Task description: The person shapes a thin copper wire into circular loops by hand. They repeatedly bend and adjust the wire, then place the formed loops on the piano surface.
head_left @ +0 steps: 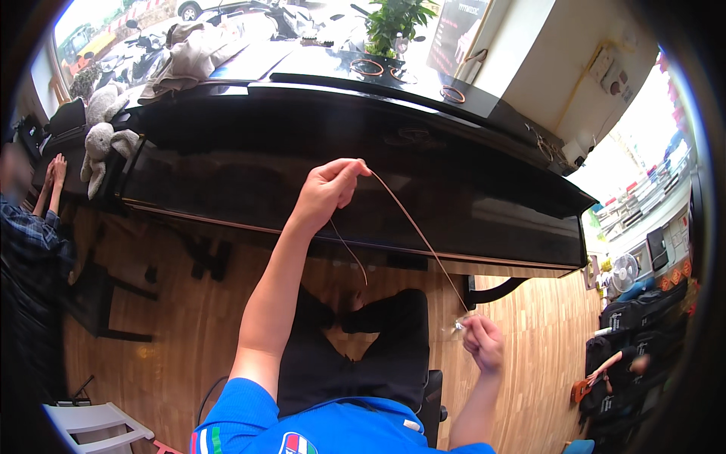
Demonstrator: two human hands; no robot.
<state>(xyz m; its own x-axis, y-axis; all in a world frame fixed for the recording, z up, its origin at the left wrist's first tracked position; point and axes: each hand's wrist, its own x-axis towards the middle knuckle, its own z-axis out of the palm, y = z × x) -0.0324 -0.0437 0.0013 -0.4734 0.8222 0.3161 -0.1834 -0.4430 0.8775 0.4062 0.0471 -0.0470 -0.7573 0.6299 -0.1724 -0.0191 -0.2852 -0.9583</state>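
A thin copper-coloured wire point(414, 225) runs on a slant between my two hands in front of the closed black piano point(302, 174). My left hand point(333, 189) is raised before the piano's front, thumb and fingers pinching the wire. A loose, curved tail of it hangs below that hand. Lower and to the right, my right hand point(484, 344) is closed around the wire's other end. A small shiny piece point(458, 325) shows beside its fingertips, too blurred to name. My legs point(348, 348), in dark trousers, are below the wire.
On the piano lie coiled copper-coloured rings point(367, 67), a potted plant point(393, 30) and a crumpled cloth point(193, 57). A plush toy point(102, 144) hangs at its left end. One person point(34, 227) sits left; another point(624, 367) is far right beside a small guitar-like instrument point(581, 391).
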